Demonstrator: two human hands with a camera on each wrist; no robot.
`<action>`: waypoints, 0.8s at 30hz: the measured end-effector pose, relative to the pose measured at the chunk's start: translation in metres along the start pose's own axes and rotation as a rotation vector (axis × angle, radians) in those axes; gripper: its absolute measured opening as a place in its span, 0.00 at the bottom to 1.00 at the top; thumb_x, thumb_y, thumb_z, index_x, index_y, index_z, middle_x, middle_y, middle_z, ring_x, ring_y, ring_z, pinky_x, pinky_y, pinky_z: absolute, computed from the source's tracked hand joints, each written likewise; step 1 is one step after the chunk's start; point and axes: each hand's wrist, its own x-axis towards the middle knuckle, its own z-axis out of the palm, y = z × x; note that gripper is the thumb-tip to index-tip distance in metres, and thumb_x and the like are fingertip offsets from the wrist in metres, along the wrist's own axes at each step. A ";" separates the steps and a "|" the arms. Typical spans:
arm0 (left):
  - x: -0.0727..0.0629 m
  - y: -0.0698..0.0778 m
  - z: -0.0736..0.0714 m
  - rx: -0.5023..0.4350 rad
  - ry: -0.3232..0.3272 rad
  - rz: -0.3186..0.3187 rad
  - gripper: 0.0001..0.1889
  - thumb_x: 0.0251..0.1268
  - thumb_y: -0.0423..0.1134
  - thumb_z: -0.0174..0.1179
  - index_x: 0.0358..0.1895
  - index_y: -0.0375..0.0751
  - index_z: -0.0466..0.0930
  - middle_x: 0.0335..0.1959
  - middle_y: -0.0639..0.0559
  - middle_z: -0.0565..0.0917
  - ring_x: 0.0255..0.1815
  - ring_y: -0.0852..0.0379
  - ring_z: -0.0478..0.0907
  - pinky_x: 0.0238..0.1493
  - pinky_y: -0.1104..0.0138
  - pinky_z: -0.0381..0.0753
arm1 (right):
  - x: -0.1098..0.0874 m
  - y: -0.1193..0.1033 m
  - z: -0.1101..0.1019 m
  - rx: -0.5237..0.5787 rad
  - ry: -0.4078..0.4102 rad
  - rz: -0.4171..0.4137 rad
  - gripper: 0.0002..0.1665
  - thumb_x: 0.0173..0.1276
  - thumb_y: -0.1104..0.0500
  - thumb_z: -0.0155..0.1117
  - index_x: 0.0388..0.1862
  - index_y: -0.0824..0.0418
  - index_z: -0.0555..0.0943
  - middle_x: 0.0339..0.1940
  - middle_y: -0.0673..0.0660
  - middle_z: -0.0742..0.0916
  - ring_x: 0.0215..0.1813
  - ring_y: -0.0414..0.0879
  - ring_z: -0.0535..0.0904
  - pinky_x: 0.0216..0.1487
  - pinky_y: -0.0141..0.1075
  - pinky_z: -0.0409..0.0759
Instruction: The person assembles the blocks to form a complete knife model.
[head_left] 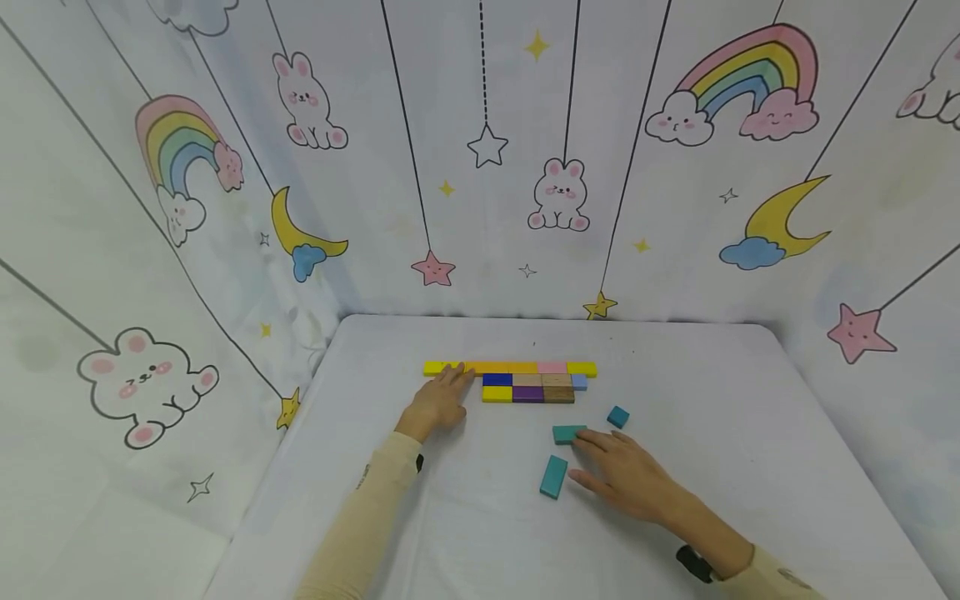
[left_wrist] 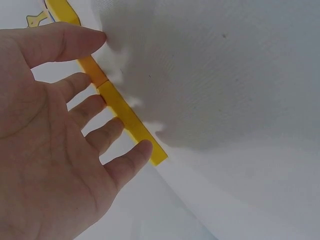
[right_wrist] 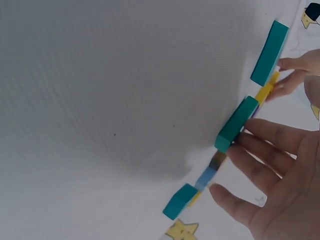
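Note:
Across the table's far half runs a long row of yellow, orange and pink blocks (head_left: 552,367). My left hand (head_left: 437,402) rests its fingertips along the left part of that row, by the yellow end block (left_wrist: 129,116). Two shorter rows lie against its near side, holding a dark blue block (head_left: 497,380), a purple block (head_left: 528,395), a brown block (head_left: 558,395) and others. My right hand (head_left: 630,475) touches a teal block (head_left: 564,434) with extended fingertips. A second teal block (head_left: 553,477) lies slanted near its thumb, and a small teal block (head_left: 618,417) sits beyond its fingers.
The blocks lie on a white-covered table (head_left: 712,400). Behind it and at both sides hangs a pale cloth (head_left: 480,233) printed with rabbits, stars, moons and rainbows. A light blue block (head_left: 579,382) ends the middle row on the right.

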 end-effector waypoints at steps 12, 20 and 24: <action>0.002 -0.002 0.001 0.009 0.002 0.006 0.39 0.75 0.39 0.59 0.85 0.47 0.53 0.86 0.46 0.51 0.86 0.43 0.46 0.84 0.51 0.55 | 0.012 -0.007 -0.003 0.003 -0.014 -0.022 0.37 0.80 0.35 0.55 0.70 0.62 0.79 0.71 0.60 0.81 0.74 0.58 0.75 0.74 0.67 0.68; 0.000 -0.001 0.000 0.003 0.006 0.007 0.39 0.74 0.39 0.59 0.85 0.47 0.54 0.86 0.46 0.52 0.86 0.43 0.47 0.83 0.51 0.56 | 0.021 -0.010 0.000 -0.013 -0.048 -0.020 0.42 0.80 0.31 0.49 0.72 0.62 0.78 0.73 0.60 0.79 0.75 0.57 0.73 0.75 0.67 0.66; 0.000 -0.002 0.000 0.005 0.007 0.009 0.39 0.74 0.39 0.59 0.85 0.46 0.54 0.86 0.46 0.52 0.86 0.43 0.47 0.83 0.50 0.56 | 0.027 -0.013 0.000 -0.006 -0.071 -0.013 0.42 0.79 0.31 0.51 0.73 0.62 0.77 0.74 0.59 0.79 0.76 0.57 0.72 0.76 0.66 0.65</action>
